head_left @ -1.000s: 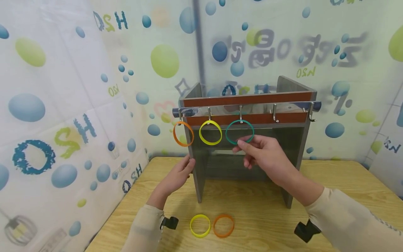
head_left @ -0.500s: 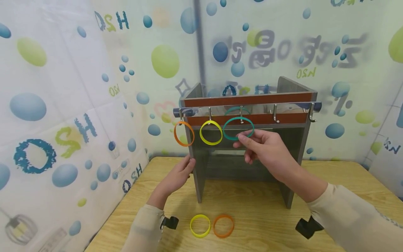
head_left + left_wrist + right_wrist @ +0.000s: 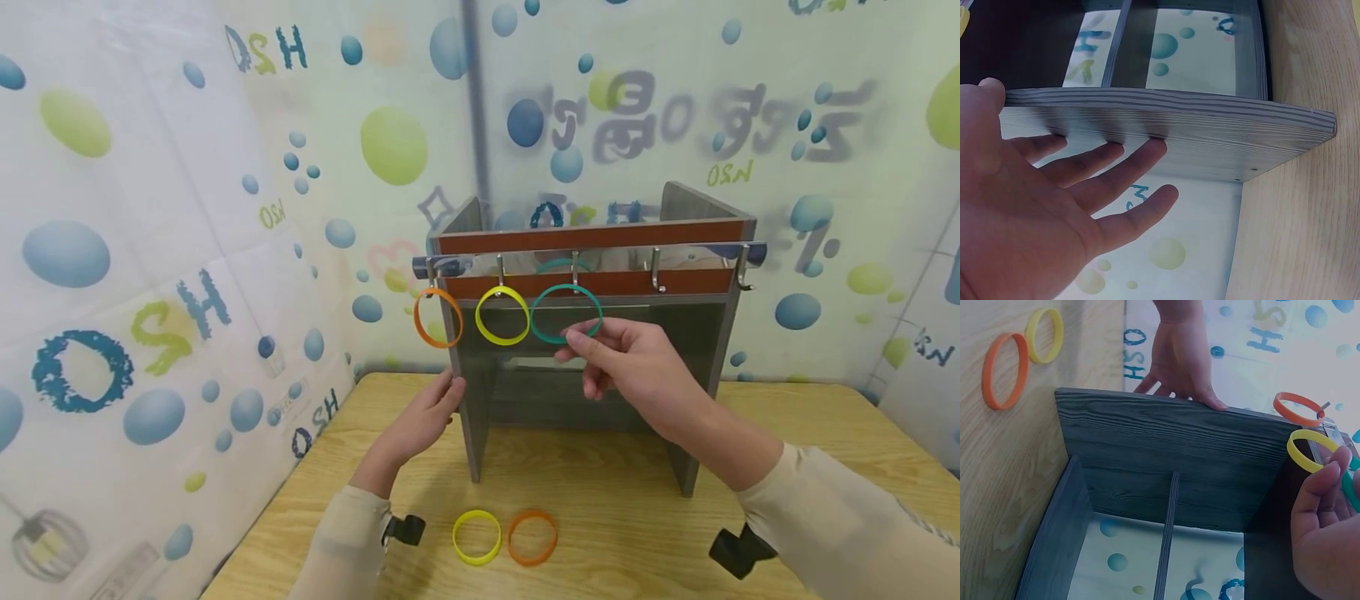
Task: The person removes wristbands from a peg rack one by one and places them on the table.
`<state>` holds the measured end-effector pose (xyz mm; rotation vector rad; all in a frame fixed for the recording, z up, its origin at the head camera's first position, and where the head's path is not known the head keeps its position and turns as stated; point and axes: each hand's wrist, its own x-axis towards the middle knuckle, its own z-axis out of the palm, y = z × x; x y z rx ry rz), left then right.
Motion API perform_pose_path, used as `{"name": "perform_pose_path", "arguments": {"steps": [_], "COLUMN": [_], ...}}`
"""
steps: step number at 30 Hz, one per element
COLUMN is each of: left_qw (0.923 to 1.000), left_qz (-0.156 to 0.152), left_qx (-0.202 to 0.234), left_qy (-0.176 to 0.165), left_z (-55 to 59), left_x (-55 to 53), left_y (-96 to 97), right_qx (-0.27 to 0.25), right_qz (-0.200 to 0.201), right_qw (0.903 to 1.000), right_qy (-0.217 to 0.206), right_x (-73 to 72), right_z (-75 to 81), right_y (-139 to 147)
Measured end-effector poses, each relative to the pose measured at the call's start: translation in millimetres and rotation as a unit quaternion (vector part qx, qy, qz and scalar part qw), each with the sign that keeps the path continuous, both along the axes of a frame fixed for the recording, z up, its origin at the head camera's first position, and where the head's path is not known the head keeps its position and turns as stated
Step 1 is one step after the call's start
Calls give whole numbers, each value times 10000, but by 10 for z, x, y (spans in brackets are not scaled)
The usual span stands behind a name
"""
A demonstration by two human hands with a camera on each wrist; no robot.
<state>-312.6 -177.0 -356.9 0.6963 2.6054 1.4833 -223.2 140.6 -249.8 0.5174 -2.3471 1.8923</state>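
Observation:
My right hand [image 3: 641, 367] pinches the lower edge of a teal silicone wristband [image 3: 566, 287] between thumb and forefinger. The band stands upright just below the middle hook [image 3: 575, 271] of a metal rail, its left edge overlapping a yellow wristband [image 3: 501, 342] that hangs from the second hook. From the leftmost hook hangs an orange wristband [image 3: 435, 342]. My left hand [image 3: 423, 417] rests against the left side panel [image 3: 1166, 115] of a grey shelf, fingers straight along its outer face and thumb at the front edge.
Another yellow wristband [image 3: 477, 561] and another orange wristband [image 3: 532, 562] lie side by side on the wooden table [image 3: 600, 542] in front of the shelf. Bare hooks stick out farther right, including one [image 3: 656, 271] beside the middle hook. A patterned curtain [image 3: 225, 208] surrounds the table.
The right hand has shifted the teal wristband slightly left, raising and tilting it toward the hook, then lowering it a little. The left hand has stayed put.

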Motion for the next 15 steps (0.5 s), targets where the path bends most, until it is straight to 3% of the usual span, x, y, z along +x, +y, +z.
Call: {"name": "perform_pose_path", "arguments": {"steps": [15], "left_qw": [10000], "left_qz": [31], "left_qx": [-23], "left_qy": [-8], "left_z": [-6], "left_x": [-3], "left_y": [0], "right_qx": [120], "right_qz": [35], "right_qw": [9999], "right_qy": [41], "right_x": [52], "right_z": [0], "right_y": [33]}}
